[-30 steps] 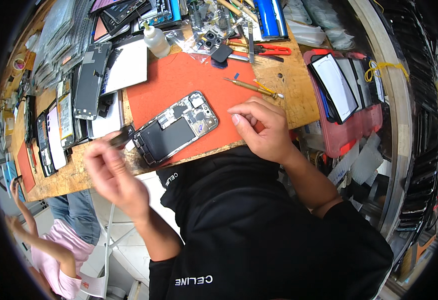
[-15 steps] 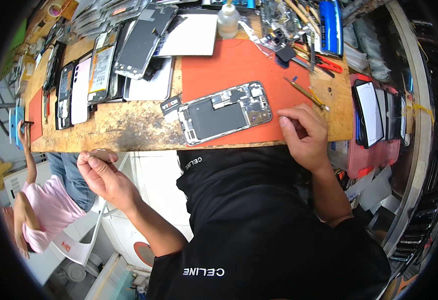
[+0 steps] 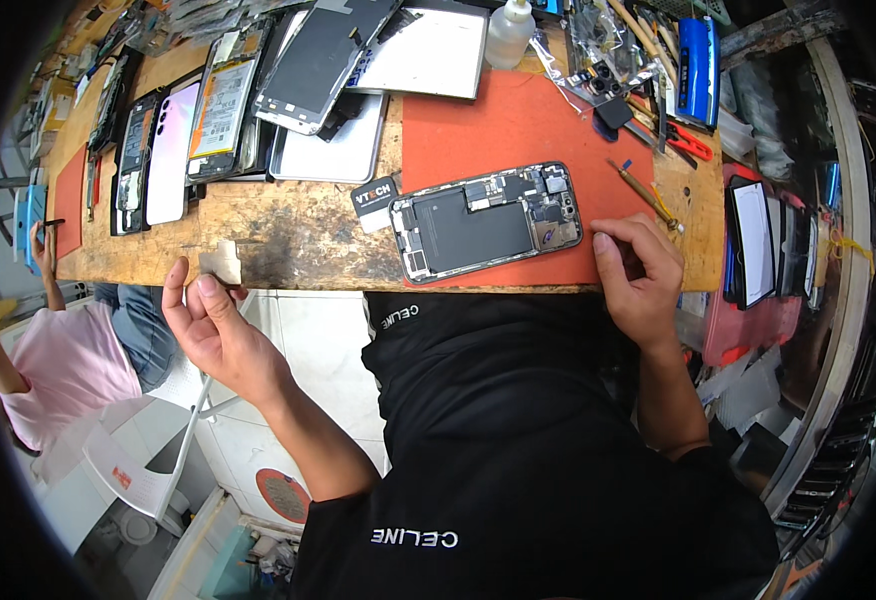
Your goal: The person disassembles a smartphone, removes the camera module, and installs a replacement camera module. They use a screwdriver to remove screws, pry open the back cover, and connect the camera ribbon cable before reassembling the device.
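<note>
An opened smartphone (image 3: pixel 483 224) lies slightly tilted on the orange mat (image 3: pixel 508 120), its black battery and circuit board showing. My left hand (image 3: pixel 220 318) is at the table's front edge, left of the phone. Thumb and fingers there pinch a small, thin grey metal plate (image 3: pixel 221 263) with an uneven outline. My right hand (image 3: pixel 643 275) rests on the mat's right edge near the phone's end, fingers loosely curled. A gap shows between its thumb and forefinger, and I see nothing held. A dark card (image 3: pixel 374 195) touches the phone's upper left corner.
Phone parts and screens (image 3: pixel 323 65) pile up at the back left beside a pale pink phone back (image 3: pixel 173 155). A clear bottle (image 3: pixel 509 35), a screwdriver (image 3: pixel 638 188) and a red-handled tool (image 3: pixel 690 143) are farther right. Another person in a pink shirt (image 3: pixel 73 345) is at far left.
My left hand has turned and risen toward the table edge, so the metal plate's broad face now shows. The view has shifted. My right hand keeps its pose beside the phone.
</note>
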A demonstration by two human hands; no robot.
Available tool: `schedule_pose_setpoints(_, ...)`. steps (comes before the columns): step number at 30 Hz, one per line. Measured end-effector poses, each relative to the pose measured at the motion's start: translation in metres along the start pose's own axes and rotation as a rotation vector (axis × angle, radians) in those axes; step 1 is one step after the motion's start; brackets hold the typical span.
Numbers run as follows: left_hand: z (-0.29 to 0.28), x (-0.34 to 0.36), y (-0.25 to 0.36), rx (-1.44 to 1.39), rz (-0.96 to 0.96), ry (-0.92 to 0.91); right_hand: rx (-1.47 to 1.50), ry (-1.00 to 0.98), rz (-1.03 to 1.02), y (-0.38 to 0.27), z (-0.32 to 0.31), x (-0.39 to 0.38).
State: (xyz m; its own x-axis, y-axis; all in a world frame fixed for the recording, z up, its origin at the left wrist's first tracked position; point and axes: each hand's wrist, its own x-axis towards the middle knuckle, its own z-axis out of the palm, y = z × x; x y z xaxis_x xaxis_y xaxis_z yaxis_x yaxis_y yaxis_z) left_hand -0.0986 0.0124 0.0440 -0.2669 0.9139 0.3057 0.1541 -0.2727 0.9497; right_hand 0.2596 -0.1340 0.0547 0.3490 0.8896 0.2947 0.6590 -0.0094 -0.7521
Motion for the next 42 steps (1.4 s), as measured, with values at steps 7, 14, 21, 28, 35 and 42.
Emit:
schedule_pose_setpoints(7,-0.002,0.003,-0.015,0.041,-0.019,0.011,0.092,0.155,0.010,0.004,0.000,-0.008)
schedule_pose_setpoints(14,0.014,0.020,-0.043,-0.163,0.077,0.055,0.072,0.374,-0.065,0.014,-0.005,-0.026)
schedule_pose_setpoints(21,0.042,0.018,-0.050,0.291,0.217,0.195,0.051,0.252,-0.199,0.010,-0.009,-0.015)
schedule_pose_setpoints(28,0.038,0.019,-0.052,0.331,0.232,0.206,0.026,0.144,-0.141,0.010,-0.012,-0.019)
schedule_pose_setpoints(35,0.063,0.009,-0.033,0.123,0.100,0.194,-0.044,0.284,-0.310,0.013,-0.003,-0.010)
schedule_pose_setpoints(42,0.021,0.104,0.045,0.010,0.519,0.228,0.118,0.208,-0.182,0.015,-0.004,-0.017)
